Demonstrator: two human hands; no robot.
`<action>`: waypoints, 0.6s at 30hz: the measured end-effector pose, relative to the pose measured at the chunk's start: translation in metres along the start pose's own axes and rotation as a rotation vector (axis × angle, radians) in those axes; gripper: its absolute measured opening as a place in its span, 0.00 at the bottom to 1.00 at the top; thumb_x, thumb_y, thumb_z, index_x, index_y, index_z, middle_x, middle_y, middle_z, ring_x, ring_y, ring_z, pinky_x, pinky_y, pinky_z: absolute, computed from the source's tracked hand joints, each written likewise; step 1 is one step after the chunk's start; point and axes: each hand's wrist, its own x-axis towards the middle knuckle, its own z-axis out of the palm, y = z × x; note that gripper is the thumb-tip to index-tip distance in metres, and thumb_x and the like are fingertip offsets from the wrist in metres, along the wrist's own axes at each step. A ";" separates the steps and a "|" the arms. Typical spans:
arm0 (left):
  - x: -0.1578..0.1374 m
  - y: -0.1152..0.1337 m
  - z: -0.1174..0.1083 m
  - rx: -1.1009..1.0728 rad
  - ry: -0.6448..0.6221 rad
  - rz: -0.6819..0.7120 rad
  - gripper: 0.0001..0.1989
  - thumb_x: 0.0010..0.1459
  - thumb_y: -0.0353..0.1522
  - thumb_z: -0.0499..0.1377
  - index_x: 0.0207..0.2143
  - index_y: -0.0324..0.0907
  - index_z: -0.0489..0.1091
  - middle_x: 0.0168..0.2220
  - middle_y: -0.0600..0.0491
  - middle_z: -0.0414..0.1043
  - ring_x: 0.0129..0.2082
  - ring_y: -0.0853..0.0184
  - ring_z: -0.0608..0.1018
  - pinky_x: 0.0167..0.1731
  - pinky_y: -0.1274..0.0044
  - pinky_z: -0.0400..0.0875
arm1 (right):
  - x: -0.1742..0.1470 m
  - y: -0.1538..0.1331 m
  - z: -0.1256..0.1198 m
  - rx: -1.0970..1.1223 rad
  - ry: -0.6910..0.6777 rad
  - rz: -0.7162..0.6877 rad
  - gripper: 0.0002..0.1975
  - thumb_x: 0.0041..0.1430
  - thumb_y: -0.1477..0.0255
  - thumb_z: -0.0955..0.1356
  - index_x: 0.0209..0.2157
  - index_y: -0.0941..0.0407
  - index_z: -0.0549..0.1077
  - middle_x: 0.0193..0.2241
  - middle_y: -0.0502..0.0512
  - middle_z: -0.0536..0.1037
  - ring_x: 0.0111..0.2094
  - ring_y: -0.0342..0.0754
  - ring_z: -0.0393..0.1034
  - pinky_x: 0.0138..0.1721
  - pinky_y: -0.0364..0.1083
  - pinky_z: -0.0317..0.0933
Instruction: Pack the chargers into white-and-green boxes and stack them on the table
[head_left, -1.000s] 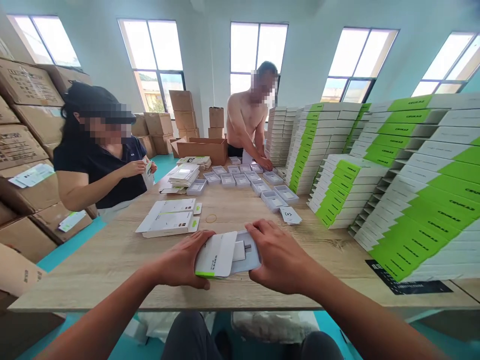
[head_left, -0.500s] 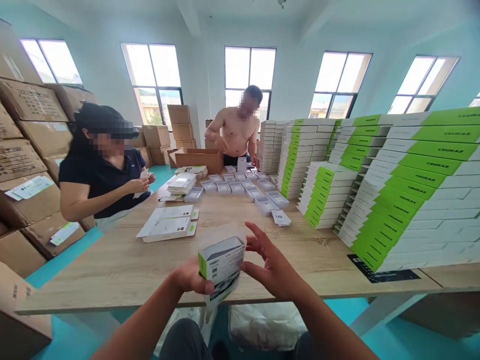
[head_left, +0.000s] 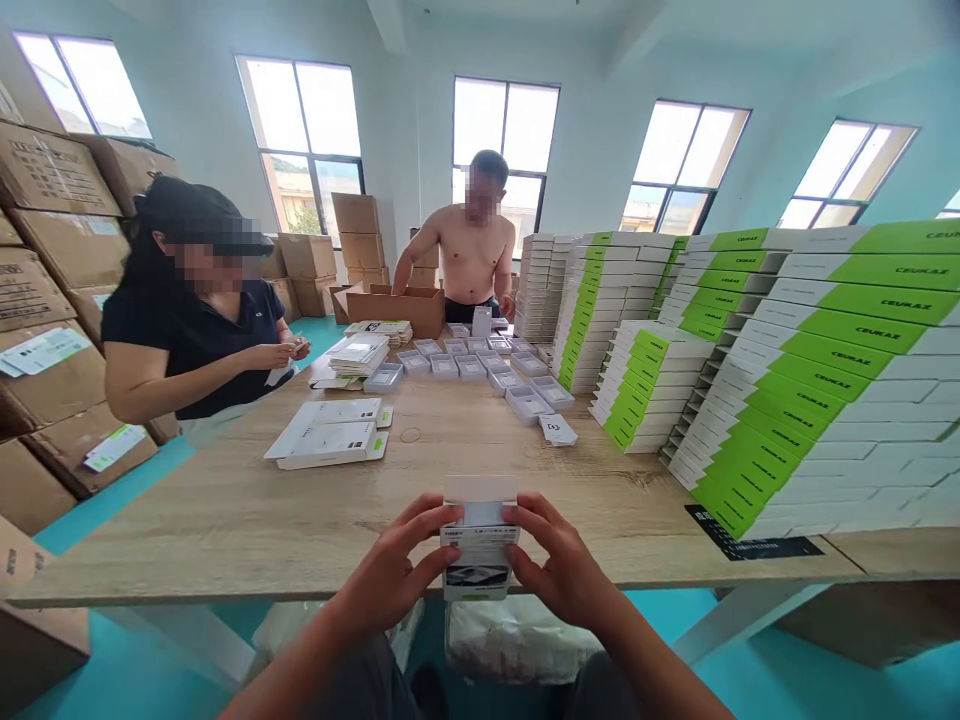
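Observation:
A small white printed cardboard box (head_left: 478, 560) is upright between my hands at the table's near edge, its top flap raised. My left hand (head_left: 405, 550) grips its left side with thumb and fingers. On the right side, my right hand (head_left: 547, 550) pinches it the same way. Beyond and to the left lie flattened white-and-green cartons (head_left: 326, 435), with a rubber band (head_left: 410, 435) beside them. Clear plastic trays (head_left: 529, 402) spread over the far middle of the table, and a small stack of white cards (head_left: 558, 430) lies by them.
Tall stacks of white-and-green boxes (head_left: 817, 400) fill the table's right side. A person in a dark cap (head_left: 202, 320) works at the left; another person (head_left: 476, 240) stands at the far end by an open brown carton (head_left: 405, 310). Brown cartons (head_left: 56, 260) are piled at left.
The box has turned to face me squarely, its flap now standing up. My right hand has closed onto its right side. The far person's arm has reached into the brown carton.

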 end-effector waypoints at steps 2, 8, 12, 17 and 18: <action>0.003 0.008 -0.007 0.167 -0.055 0.081 0.16 0.69 0.40 0.56 0.55 0.48 0.72 0.57 0.44 0.70 0.55 0.57 0.75 0.52 0.70 0.76 | 0.006 -0.003 -0.009 -0.039 -0.070 -0.043 0.18 0.64 0.76 0.67 0.54 0.50 0.72 0.48 0.59 0.75 0.47 0.50 0.74 0.45 0.48 0.75; 0.009 0.021 -0.003 0.271 0.093 0.248 0.11 0.71 0.28 0.53 0.50 0.47 0.71 0.55 0.46 0.70 0.49 0.64 0.78 0.47 0.75 0.75 | 0.017 -0.013 -0.020 -0.078 -0.019 -0.115 0.13 0.65 0.78 0.68 0.49 0.51 0.73 0.54 0.61 0.73 0.52 0.52 0.73 0.51 0.53 0.72; 0.004 0.026 0.000 0.252 0.161 0.347 0.12 0.67 0.25 0.55 0.49 0.49 0.66 0.51 0.49 0.74 0.54 0.63 0.76 0.52 0.72 0.73 | 0.021 -0.023 -0.023 -0.099 -0.067 -0.168 0.17 0.65 0.79 0.67 0.52 0.49 0.70 0.44 0.57 0.78 0.50 0.52 0.73 0.49 0.54 0.72; 0.007 0.052 -0.005 0.244 0.065 0.129 0.02 0.66 0.33 0.59 0.39 0.45 0.71 0.53 0.47 0.74 0.42 0.64 0.79 0.42 0.73 0.75 | 0.033 -0.040 -0.025 -0.056 -0.153 0.068 0.03 0.66 0.68 0.70 0.37 0.52 0.76 0.51 0.59 0.79 0.51 0.53 0.75 0.50 0.52 0.71; 0.008 0.056 -0.004 0.218 0.087 0.050 0.04 0.65 0.34 0.59 0.37 0.44 0.71 0.52 0.48 0.75 0.39 0.66 0.79 0.39 0.74 0.76 | 0.036 -0.043 -0.024 -0.033 -0.145 0.130 0.04 0.66 0.67 0.70 0.36 0.52 0.76 0.50 0.58 0.80 0.50 0.53 0.75 0.50 0.52 0.70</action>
